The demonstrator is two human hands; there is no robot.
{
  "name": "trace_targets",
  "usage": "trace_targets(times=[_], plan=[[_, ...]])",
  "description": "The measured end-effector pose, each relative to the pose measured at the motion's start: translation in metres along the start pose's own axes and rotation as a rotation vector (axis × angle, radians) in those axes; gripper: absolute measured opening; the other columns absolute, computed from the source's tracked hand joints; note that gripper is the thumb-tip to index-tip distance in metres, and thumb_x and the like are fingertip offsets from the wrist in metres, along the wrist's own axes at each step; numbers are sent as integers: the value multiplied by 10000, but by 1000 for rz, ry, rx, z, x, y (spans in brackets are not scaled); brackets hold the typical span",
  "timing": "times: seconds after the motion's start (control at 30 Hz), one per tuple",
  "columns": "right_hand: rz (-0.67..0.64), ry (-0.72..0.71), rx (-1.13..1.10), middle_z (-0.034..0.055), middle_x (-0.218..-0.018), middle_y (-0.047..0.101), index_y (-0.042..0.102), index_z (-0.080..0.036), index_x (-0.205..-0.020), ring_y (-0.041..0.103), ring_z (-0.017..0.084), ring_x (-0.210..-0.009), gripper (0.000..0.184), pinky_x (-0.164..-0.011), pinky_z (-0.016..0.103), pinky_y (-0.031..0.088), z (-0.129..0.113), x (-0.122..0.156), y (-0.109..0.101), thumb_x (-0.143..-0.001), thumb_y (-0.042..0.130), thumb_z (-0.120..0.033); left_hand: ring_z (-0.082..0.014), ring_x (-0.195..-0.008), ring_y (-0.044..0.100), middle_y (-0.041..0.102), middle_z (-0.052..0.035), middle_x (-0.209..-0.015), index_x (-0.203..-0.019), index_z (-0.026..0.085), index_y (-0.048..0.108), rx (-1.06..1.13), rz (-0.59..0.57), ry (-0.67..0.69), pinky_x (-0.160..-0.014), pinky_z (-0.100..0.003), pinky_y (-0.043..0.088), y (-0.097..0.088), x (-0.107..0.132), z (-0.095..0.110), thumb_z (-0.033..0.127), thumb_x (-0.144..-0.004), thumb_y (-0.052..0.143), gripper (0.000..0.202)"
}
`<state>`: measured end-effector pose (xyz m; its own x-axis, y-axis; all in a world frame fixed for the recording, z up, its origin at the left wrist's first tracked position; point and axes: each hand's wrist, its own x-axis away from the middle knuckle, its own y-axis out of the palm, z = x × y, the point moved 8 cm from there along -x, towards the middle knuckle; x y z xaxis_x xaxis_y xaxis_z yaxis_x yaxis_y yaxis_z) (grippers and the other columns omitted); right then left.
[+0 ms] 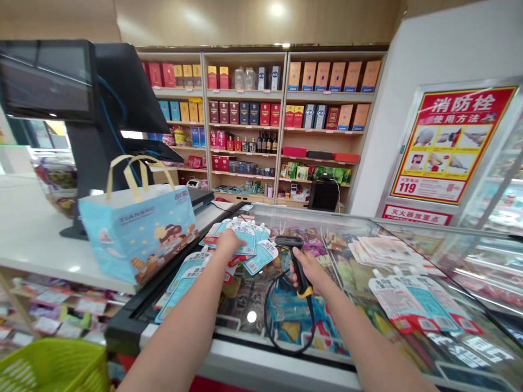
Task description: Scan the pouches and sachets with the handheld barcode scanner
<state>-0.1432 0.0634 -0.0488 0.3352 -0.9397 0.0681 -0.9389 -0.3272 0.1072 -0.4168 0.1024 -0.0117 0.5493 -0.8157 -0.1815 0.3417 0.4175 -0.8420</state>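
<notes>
Shelves of boxed liquor (245,111) rise behind a glass-topped shop freezer (245,348). What is being handled on its lid?

Printed plastic pouches (261,256) are fanned across the glass. The left hand (229,243) is laid over them, though whether one is pinched cannot be told.

And what is held in the right hand (308,270)?

A handheld barcode scanner (288,242) is gripped firmly around its handle. Its long axis is tilted from lower right to upper left, with the head raised.

Where do the pouches lie from that grip?

They are just to the left of the scanner's head, and the left hand is the nearer. A black coiled cable (281,321) is looped on the glass below.
</notes>
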Motion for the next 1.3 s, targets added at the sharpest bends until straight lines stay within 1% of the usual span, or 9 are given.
trace_targets(times=[0.07,0.17,0.27,0.37,0.57,0.77,1.1,1.2,1.3], plan=[[-14,-10,-5,-64,-477,534,469,-189,-816,473,92,-322,350,-304,214,438,-1,1,2,-791,517,-534,-305,-910,607,660,-150,-919,-844,136,594,23,-30,22,-702,-318,440,3,-5,-3,303,-594,735,332],[-33,-9,-4,-54,-476,539,466,-185,-790,476,91,-322,349,-303,213,439,-1,3,6,-798,515,-530,-222,-788,605,654,-72,-803,-792,161,576,221,45,115,-650,-277,423,5,-9,2,286,-715,595,148],[-78,-9,-14,-45,-477,544,473,-180,-778,474,90,-318,361,-302,216,441,-2,5,10,-799,514,-538,-178,-727,587,632,-38,-762,-823,161,569,488,133,150,-632,-262,424,12,-7,6,280,-777,480,155],[-120,-11,-25,-46,-479,547,476,-179,-782,478,92,-327,377,-306,218,445,-2,8,15,-773,541,-551,-171,-751,581,628,-36,-793,-839,161,567,627,192,174,-679,-272,437,19,-2,14,274,-781,451,172],[-135,4,-2,-59,-479,537,477,-185,-821,486,93,-333,398,-314,208,435,0,9,16,-746,556,-568,-201,-832,582,635,-58,-849,-866,165,570,657,258,148,-768,-319,443,21,6,17,270,-779,457,177],[-165,16,8,-60,-470,530,475,-184,-836,483,88,-331,401,-314,196,433,2,9,19,-745,558,-566,-208,-852,588,637,-59,-839,-897,163,577,683,266,113,-757,-319,452,25,3,11,271,-779,465,196],[-142,30,15,-56,-467,535,468,-187,-819,478,89,-323,408,-307,202,437,1,10,17,-752,546,-582,-212,-819,586,622,-58,-816,-890,167,565,625,237,119,-770,-328,447,23,11,19,266,-779,460,182],[-124,36,18,-53,-459,534,474,-186,-795,476,91,-320,392,-311,205,436,1,9,15,-771,537,-572,-201,-807,591,624,-50,-818,-935,165,562,695,211,106,-749,-315,460,29,14,21,261,-784,452,209],[-80,45,-9,-51,-456,537,479,-186,-775,476,96,-322,360,-311,213,439,-4,11,6,-799,532,-541,-183,-733,598,628,-44,-789,-990,151,556,804,121,56,-694,-307,479,46,20,30,234,-793,431,248]])
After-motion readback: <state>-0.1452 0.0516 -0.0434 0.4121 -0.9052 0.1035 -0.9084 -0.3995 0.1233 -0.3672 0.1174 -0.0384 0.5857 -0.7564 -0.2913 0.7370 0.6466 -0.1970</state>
